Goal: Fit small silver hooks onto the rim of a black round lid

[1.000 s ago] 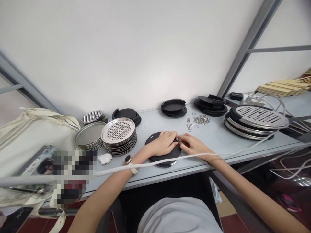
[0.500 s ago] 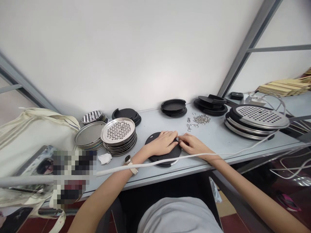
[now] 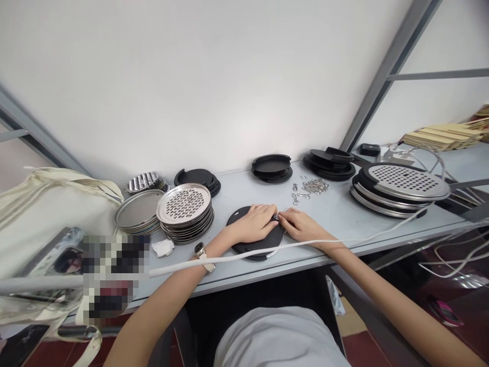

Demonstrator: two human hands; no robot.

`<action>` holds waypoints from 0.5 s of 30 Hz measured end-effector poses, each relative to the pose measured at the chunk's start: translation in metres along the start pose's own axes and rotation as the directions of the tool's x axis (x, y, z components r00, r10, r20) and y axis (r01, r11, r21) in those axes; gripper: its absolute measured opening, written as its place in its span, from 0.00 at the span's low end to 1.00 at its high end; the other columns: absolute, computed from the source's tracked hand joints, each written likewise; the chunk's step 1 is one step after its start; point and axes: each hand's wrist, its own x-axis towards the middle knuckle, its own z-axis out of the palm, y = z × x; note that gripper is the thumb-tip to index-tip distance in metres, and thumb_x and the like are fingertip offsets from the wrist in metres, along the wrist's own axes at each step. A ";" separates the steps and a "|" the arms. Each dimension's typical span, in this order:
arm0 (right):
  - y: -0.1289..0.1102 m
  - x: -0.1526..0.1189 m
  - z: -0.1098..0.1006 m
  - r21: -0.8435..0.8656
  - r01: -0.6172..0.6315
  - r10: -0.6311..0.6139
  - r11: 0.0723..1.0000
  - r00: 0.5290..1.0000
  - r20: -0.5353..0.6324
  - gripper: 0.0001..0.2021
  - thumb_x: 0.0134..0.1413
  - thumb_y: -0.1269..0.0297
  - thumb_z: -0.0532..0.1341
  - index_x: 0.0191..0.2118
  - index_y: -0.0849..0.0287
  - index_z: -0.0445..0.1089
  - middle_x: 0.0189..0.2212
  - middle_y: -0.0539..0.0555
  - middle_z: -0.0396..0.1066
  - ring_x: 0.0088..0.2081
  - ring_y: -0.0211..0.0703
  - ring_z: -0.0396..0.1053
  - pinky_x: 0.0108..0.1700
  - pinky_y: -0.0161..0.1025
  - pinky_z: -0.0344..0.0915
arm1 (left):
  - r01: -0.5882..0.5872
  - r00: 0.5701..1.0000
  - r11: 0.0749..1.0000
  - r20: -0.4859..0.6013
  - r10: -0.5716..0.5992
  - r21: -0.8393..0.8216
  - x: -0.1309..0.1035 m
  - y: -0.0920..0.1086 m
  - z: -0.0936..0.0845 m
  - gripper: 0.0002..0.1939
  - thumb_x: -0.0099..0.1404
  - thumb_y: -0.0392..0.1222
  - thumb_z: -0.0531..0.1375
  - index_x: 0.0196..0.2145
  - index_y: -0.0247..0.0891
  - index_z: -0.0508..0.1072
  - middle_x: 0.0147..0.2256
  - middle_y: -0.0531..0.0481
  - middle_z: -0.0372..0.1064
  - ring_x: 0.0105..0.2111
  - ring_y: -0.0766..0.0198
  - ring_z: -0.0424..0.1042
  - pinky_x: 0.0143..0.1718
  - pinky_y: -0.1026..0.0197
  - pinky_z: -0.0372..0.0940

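Black round disc (image 3: 270, 238) lies flat near the table's (image 3: 233, 188) front edge, left hand (image 3: 256, 223) arched palm-down over it, right hand (image 3: 298, 224) bunched just beside the left; I cannot tell what either grips.

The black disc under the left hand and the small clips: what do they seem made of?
Black disc: probably plastic, matte; its surface is evenly dull. The bright edge on its near side may be metal, since it gleams. Small clips: likely metal wire with a shiny finish, as they look thin and silvery.
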 end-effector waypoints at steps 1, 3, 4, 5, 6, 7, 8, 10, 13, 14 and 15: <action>0.001 0.000 0.000 -0.010 0.004 -0.004 1.000 1.000 0.001 0.16 0.62 0.65 0.45 0.27 0.58 0.64 0.24 0.55 0.68 0.31 0.43 0.65 0.37 0.39 0.60 | 0.003 1.000 1.000 0.000 -0.003 0.001 0.000 0.000 0.000 0.07 0.69 0.42 0.44 0.40 0.39 0.58 0.40 0.46 0.63 0.43 0.58 0.63 0.49 0.52 0.56; 0.002 0.000 0.001 -0.025 0.010 -0.010 1.000 1.000 0.007 0.17 0.63 0.64 0.44 0.28 0.58 0.65 0.26 0.55 0.69 0.31 0.44 0.65 0.38 0.39 0.60 | 0.006 1.000 1.000 -0.001 -0.006 0.001 0.000 0.000 0.000 0.07 0.69 0.42 0.44 0.40 0.39 0.58 0.40 0.45 0.63 0.43 0.58 0.63 0.48 0.53 0.56; 0.002 0.000 0.001 -0.027 0.011 -0.010 1.000 1.000 0.010 0.17 0.63 0.64 0.44 0.29 0.58 0.66 0.26 0.55 0.69 0.32 0.44 0.66 0.38 0.39 0.60 | 0.004 1.000 1.000 0.001 -0.004 0.002 0.000 0.000 0.000 0.07 0.70 0.42 0.44 0.40 0.39 0.58 0.40 0.45 0.63 0.43 0.58 0.63 0.48 0.53 0.56; 0.002 0.000 0.001 -0.028 0.009 -0.009 1.000 1.000 0.013 0.17 0.64 0.64 0.44 0.29 0.58 0.66 0.26 0.55 0.69 0.32 0.44 0.66 0.39 0.39 0.60 | 0.002 1.000 1.000 0.002 -0.002 0.005 0.000 0.000 0.000 0.07 0.70 0.42 0.44 0.40 0.39 0.58 0.40 0.45 0.63 0.43 0.58 0.63 0.48 0.53 0.56; 0.002 0.000 0.001 -0.026 0.005 -0.005 1.000 1.000 0.014 0.18 0.64 0.64 0.44 0.28 0.58 0.65 0.26 0.55 0.69 0.32 0.44 0.66 0.38 0.39 0.60 | -0.001 1.000 1.000 0.002 0.001 0.010 0.000 0.000 0.000 0.07 0.70 0.42 0.44 0.40 0.39 0.57 0.40 0.45 0.63 0.43 0.58 0.63 0.48 0.53 0.56; 0.002 0.000 0.001 -0.022 0.002 -0.002 1.000 1.000 0.012 0.18 0.64 0.63 0.44 0.28 0.58 0.65 0.26 0.55 0.69 0.31 0.44 0.66 0.38 0.39 0.60 | -0.003 1.000 1.000 0.002 0.003 0.015 0.000 0.000 0.000 0.07 0.70 0.42 0.44 0.40 0.39 0.57 0.40 0.45 0.63 0.43 0.58 0.63 0.49 0.53 0.56; 0.002 0.000 0.000 -0.016 0.001 -0.001 1.000 1.000 0.009 0.18 0.64 0.63 0.44 0.27 0.58 0.65 0.25 0.55 0.68 0.31 0.43 0.66 0.38 0.38 0.60 | -0.006 1.000 1.000 0.001 0.006 0.020 0.000 0.000 0.000 0.07 0.70 0.42 0.44 0.40 0.39 0.57 0.40 0.45 0.63 0.43 0.58 0.63 0.49 0.53 0.56; 0.001 0.000 0.000 -0.002 0.004 -0.004 1.000 1.000 0.002 0.17 0.63 0.64 0.44 0.26 0.58 0.64 0.24 0.54 0.68 0.30 0.43 0.65 0.37 0.38 0.60 | -0.007 1.000 1.000 0.000 0.007 0.024 0.000 0.000 0.000 0.07 0.70 0.42 0.44 0.40 0.39 0.57 0.41 0.45 0.63 0.43 0.58 0.63 0.48 0.53 0.56; 0.001 0.000 0.001 0.015 0.004 -0.004 1.000 1.000 -0.006 0.17 0.63 0.64 0.45 0.25 0.58 0.63 0.23 0.53 0.67 0.29 0.42 0.65 0.36 0.38 0.59 | -0.001 1.000 1.000 0.008 0.001 0.019 0.000 -0.001 0.000 0.07 0.70 0.42 0.44 0.40 0.39 0.58 0.41 0.45 0.63 0.43 0.58 0.63 0.49 0.53 0.56; 0.001 0.000 0.001 0.017 0.002 -0.002 1.000 1.000 -0.008 0.17 0.63 0.64 0.45 0.24 0.58 0.63 0.22 0.53 0.67 0.29 0.42 0.65 0.36 0.37 0.59 | 0.001 1.000 1.000 0.012 -0.001 0.016 0.000 0.000 0.000 0.07 0.70 0.42 0.44 0.41 0.39 0.58 0.42 0.45 0.63 0.43 0.58 0.63 0.49 0.53 0.56; 0.001 0.000 0.001 0.017 -0.001 0.001 1.000 1.000 -0.010 0.17 0.63 0.64 0.45 0.24 0.58 0.63 0.22 0.52 0.66 0.28 0.42 0.65 0.36 0.37 0.59 | 0.002 1.000 1.000 0.014 -0.002 0.013 0.000 0.000 0.000 0.07 0.70 0.42 0.44 0.41 0.39 0.58 0.42 0.45 0.63 0.44 0.58 0.63 0.49 0.52 0.55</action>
